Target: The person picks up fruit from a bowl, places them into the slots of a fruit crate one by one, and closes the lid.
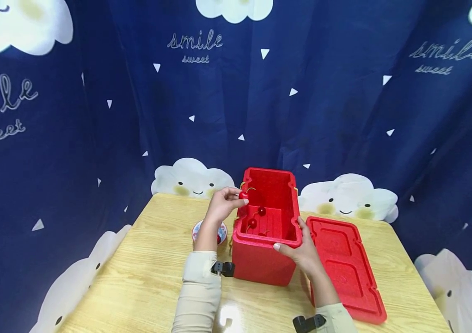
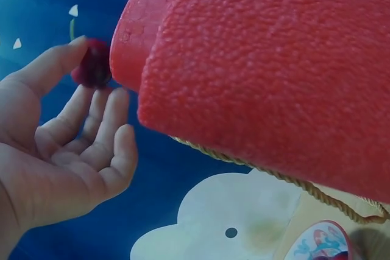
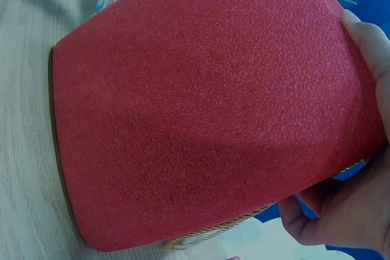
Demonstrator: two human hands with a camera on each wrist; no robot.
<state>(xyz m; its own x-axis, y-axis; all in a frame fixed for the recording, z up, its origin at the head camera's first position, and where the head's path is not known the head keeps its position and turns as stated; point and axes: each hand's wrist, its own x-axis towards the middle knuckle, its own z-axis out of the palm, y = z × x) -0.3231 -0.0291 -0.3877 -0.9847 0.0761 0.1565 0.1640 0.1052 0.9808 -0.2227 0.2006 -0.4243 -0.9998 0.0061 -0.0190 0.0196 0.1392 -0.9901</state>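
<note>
My left hand (image 1: 222, 204) pinches a red cherry (image 2: 94, 64) with a green stem between thumb and fingertips, at the left rim of a red foam box (image 1: 264, 266). Inside the lidless box lie several cherries (image 1: 262, 211) on the ribbed floor. My right hand (image 1: 305, 252) grips the near right corner of the box, its thumb over the front rim and its fingers along the right side. To the left of the box, partly hidden by the left forearm, a small patterned bowl (image 1: 196, 228) holds more cherries.
The red lid (image 1: 346, 273) lies flat on the wooden table (image 1: 136, 277), right of the box. Gold rope (image 2: 274, 175) runs along the box's sides. A dark blue curtain (image 1: 227, 101) with white clouds hangs behind the table.
</note>
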